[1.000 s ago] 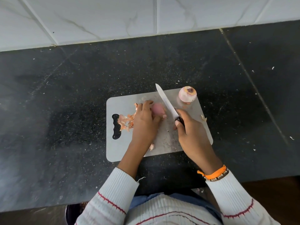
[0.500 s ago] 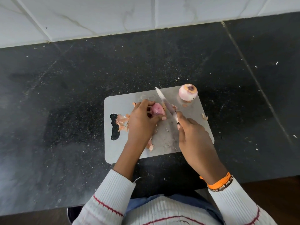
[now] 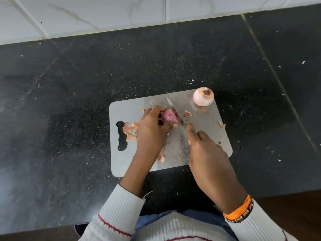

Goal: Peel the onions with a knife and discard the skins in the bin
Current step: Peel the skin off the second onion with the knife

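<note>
A pink onion (image 3: 169, 116) lies on the grey cutting board (image 3: 205, 136), and my left hand (image 3: 152, 131) grips it from the left with thumb and fingers. My right hand (image 3: 206, 153) holds the knife (image 3: 175, 111) by its handle, index finger along the top. The blade rests against the onion's right end. A peeled onion (image 3: 203, 96) stands at the board's far right corner. Loose skins (image 3: 129, 130) lie by the board's handle hole, and a cut-off end piece (image 3: 187, 114) lies right of the blade.
The board sits on a black speckled counter (image 3: 69, 101) that meets a white tiled wall (image 3: 104, 13) at the back. Small skin scraps (image 3: 222, 125) dot the board's right edge and another piece (image 3: 161, 157) lies near its front. No bin is in view.
The blade has come down on the onion's right end and a small end piece now lies right of it. My left hand has turned the onion a little.
</note>
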Demonstrator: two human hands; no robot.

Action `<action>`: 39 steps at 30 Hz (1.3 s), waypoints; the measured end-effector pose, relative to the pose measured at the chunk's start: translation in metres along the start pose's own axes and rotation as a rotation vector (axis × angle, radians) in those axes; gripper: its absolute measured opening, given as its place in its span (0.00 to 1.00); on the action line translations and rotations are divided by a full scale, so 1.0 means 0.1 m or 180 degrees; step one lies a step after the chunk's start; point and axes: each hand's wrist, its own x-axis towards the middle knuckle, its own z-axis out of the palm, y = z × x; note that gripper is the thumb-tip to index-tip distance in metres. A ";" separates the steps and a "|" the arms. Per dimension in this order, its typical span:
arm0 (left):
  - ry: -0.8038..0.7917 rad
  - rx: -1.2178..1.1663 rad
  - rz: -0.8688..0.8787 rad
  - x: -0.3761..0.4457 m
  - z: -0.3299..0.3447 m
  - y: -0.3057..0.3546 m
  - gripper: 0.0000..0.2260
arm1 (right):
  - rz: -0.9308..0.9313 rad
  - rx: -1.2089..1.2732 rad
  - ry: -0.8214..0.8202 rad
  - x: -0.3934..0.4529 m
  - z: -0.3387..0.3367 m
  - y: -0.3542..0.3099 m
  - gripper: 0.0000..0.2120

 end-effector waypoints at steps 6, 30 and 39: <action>0.0057 0.0029 0.0050 -0.02 0.00 0.02 0.20 | 0.0080 -0.0169 -0.0029 0.25 0.12 -0.09 0.31; -0.0367 -0.1052 -0.0482 -0.13 -0.17 0.01 0.19 | 0.0127 0.0896 0.0596 0.39 0.36 0.24 0.24; -0.1019 -0.4126 -0.2020 -0.22 -0.28 0.19 0.07 | -0.0295 0.2407 0.0974 0.14 0.13 0.19 0.23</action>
